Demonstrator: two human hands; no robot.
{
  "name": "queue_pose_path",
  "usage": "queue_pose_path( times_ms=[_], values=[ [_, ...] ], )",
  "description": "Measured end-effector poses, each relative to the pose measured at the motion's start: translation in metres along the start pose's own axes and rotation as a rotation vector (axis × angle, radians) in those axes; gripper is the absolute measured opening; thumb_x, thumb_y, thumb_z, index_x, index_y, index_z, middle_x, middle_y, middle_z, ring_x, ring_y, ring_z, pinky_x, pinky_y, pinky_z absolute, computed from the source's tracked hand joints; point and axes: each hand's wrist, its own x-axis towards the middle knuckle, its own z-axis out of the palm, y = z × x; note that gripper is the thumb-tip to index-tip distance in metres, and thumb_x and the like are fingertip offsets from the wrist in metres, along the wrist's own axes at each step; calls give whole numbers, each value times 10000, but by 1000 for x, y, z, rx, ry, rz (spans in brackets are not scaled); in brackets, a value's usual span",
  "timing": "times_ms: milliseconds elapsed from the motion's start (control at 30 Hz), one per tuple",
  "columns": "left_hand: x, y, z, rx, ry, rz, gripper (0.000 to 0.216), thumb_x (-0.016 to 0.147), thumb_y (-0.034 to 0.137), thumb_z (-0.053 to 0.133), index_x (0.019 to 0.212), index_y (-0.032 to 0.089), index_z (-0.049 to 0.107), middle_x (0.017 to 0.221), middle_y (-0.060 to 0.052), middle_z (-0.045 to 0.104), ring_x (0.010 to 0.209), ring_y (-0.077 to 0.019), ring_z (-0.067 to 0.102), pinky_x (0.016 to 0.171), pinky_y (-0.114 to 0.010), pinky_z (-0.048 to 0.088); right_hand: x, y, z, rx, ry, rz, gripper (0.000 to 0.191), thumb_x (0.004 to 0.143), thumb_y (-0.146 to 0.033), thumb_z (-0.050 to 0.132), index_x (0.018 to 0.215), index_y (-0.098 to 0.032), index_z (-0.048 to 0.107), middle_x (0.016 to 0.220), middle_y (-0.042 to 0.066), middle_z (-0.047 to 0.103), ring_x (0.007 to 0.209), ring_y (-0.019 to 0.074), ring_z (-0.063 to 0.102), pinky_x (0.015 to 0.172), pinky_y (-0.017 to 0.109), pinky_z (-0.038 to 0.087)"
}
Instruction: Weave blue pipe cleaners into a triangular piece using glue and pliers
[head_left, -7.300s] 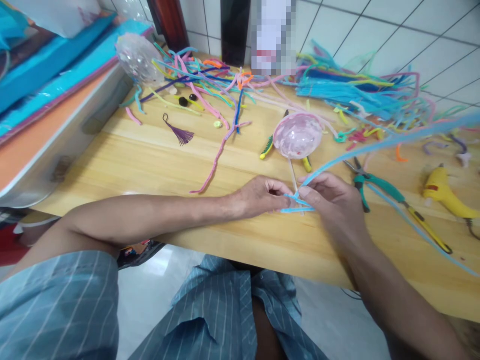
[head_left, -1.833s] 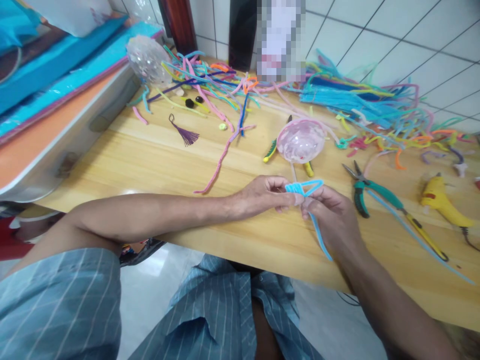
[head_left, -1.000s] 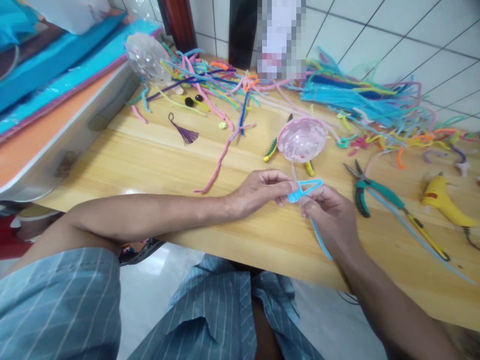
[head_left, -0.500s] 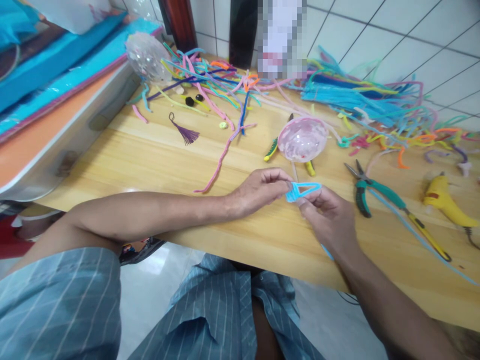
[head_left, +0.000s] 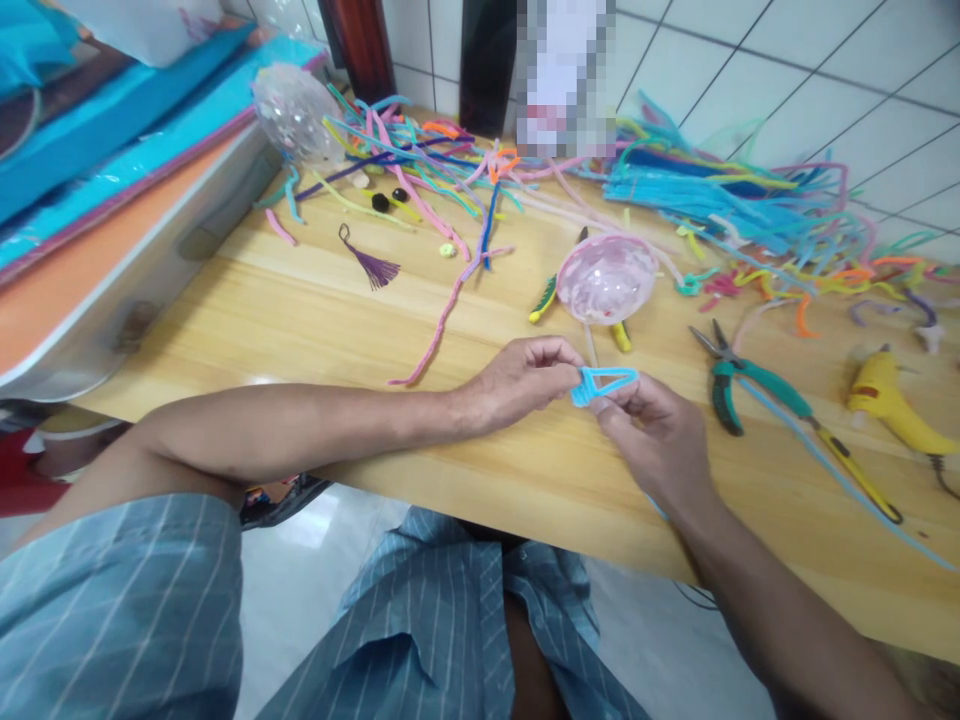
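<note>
Between my two hands is a light blue pipe cleaner (head_left: 582, 391), bent into a narrow loop with tight wraps at its left end. My left hand (head_left: 525, 380) pinches the wrapped end between thumb and fingers. My right hand (head_left: 660, 425) is closed on the loop's right side, and a blue tail shows below that hand. Just beyond the fingers sits a clear pink-rimmed plastic dome (head_left: 607, 280), partly over a yellow-and-green handled tool (head_left: 545, 299). Pliers with green handles (head_left: 761, 378) lie right of my right hand.
Loose pipe cleaners (head_left: 427, 190) and a blue bundle (head_left: 690, 200) line the back by the tiled wall. A yellow glue gun (head_left: 900, 400) and a yellow cutter (head_left: 855, 470) lie right. At left are a plastic bin (head_left: 172, 250), a clear ball (head_left: 296, 115) and a purple tassel (head_left: 371, 268).
The blue loop has shifted very slightly left and narrowed a little between my fingers. Both hands keep their grip, and the things on the table stay put.
</note>
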Motion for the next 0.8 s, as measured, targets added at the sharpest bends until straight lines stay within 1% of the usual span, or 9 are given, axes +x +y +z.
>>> queue_pose_path(
  times_ms=[133, 233, 400, 467, 600, 700, 800],
  values=[
    [1, -1, 0, -28, -18, -13, 128, 768, 290, 656, 784, 171, 614, 563, 78, 512, 509, -65, 410, 508, -231, 303, 1, 1, -1, 37, -10, 10, 164, 824, -291, 700, 691, -254, 611, 609, -38, 580, 559, 137, 495, 570, 291, 406],
    [1, -2, 0, -29, -30, -10, 159, 784, 321, 657, 795, 168, 616, 586, 70, 523, 521, -68, 428, 515, -231, 314, 1, 3, -2, 18, -4, 11, 161, 822, -295, 707, 698, -250, 615, 612, -36, 596, 558, 137, 507, 571, 291, 413],
    [1, -2, -1, 58, -28, 12, 247, 814, 389, 708, 789, 162, 613, 613, 71, 502, 552, -66, 415, 534, -230, 304, 1, 4, -1, -6, -5, 6, 124, 804, -308, 706, 712, -247, 651, 627, -27, 640, 577, 141, 547, 579, 284, 439],
    [2, -3, -1, 69, -36, 24, 283, 835, 421, 711, 787, 162, 608, 613, 71, 501, 548, -65, 410, 534, -233, 299, 2, 4, -1, 16, -9, 10, 130, 797, -311, 706, 701, -248, 645, 613, -29, 627, 563, 136, 533, 560, 279, 428],
    [3, -4, -2, 21, -84, 54, 278, 866, 422, 706, 836, 160, 618, 627, 73, 513, 551, -65, 413, 546, -236, 310, 4, 4, -2, 68, -8, 32, 148, 798, -307, 700, 682, -252, 627, 580, -39, 588, 520, 126, 482, 518, 274, 391],
    [3, -2, -1, 24, -75, 38, 309, 818, 434, 763, 859, 159, 629, 609, 86, 489, 552, -65, 387, 545, -236, 285, 4, 5, -3, 67, -3, 35, 150, 799, -298, 701, 684, -250, 618, 575, -40, 580, 517, 125, 479, 514, 274, 379],
    [2, -1, -1, 41, -42, 8, 353, 746, 442, 817, 832, 161, 622, 600, 93, 471, 554, -61, 366, 546, -234, 265, 4, 5, -2, 47, 1, 25, 150, 799, -300, 705, 693, -242, 616, 588, -39, 580, 529, 122, 487, 532, 275, 386]
  ],
)
